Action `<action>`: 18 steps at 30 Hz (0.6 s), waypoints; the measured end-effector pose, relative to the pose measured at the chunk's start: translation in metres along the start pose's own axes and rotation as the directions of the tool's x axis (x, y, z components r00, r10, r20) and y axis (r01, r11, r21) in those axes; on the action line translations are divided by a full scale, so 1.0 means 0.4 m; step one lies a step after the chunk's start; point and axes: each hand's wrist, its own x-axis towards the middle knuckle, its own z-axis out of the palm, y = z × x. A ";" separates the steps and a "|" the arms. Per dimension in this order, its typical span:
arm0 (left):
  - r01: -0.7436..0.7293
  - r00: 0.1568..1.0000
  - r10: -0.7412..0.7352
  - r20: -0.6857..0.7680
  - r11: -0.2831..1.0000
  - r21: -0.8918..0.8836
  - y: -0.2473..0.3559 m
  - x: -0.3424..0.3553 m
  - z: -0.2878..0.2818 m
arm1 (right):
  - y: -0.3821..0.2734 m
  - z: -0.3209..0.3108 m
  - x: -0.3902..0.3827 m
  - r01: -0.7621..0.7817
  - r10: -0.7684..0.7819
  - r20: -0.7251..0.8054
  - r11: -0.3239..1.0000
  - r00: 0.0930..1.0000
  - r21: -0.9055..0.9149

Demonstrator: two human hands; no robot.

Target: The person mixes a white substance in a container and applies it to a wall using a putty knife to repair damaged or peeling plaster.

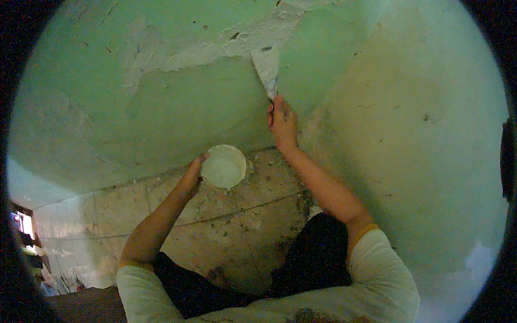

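My right hand (284, 121) is closed around the handle of a putty knife (266, 69), whose blade is coated with pale plaster. The blade's wide end rests at the lower edge of a rough whitish plaster patch (264, 33) on the green wall. Lower and to the left, my left hand (195, 175) grips the left side of a round tub (224, 167). Pale, smooth-looking filler shows inside the tub, and its rim is smeared. Most of the left fingers are hidden beneath or behind the tub.
The green wall (194, 102) meets another wall (420, 140) in a corner on the right. Below lies a dirty tiled floor (215, 215) with crumbs and debris. My dark-clothed knees (318, 253) are close beneath my arms. Assorted items (59, 282) lie at the far lower left.
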 end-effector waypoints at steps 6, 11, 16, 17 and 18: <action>-0.081 0.996 0.080 -0.030 0.996 -0.031 0.037 -0.039 0.036 | 0.006 -0.097 -0.031 0.099 -0.102 -0.047 0.993 0.994 -0.065; -0.116 0.985 0.132 0.109 0.983 -0.140 0.007 -0.018 -0.013 | -0.135 -0.100 0.010 0.497 -0.526 -0.032 0.820 0.850 -0.283; -0.098 0.995 0.099 0.016 0.994 -0.044 0.024 -0.031 0.017 | -0.178 -0.119 0.080 0.694 -0.780 0.056 0.519 0.623 -0.499; -0.092 0.995 0.093 0.028 0.995 -0.044 0.023 -0.028 0.014 | -0.178 -0.124 0.097 0.698 -0.785 0.066 0.505 0.615 -0.507; -0.083 0.996 0.084 0.039 0.996 -0.042 0.027 -0.033 0.015 | -0.180 -0.122 0.109 0.701 -0.789 0.074 0.494 0.610 -0.515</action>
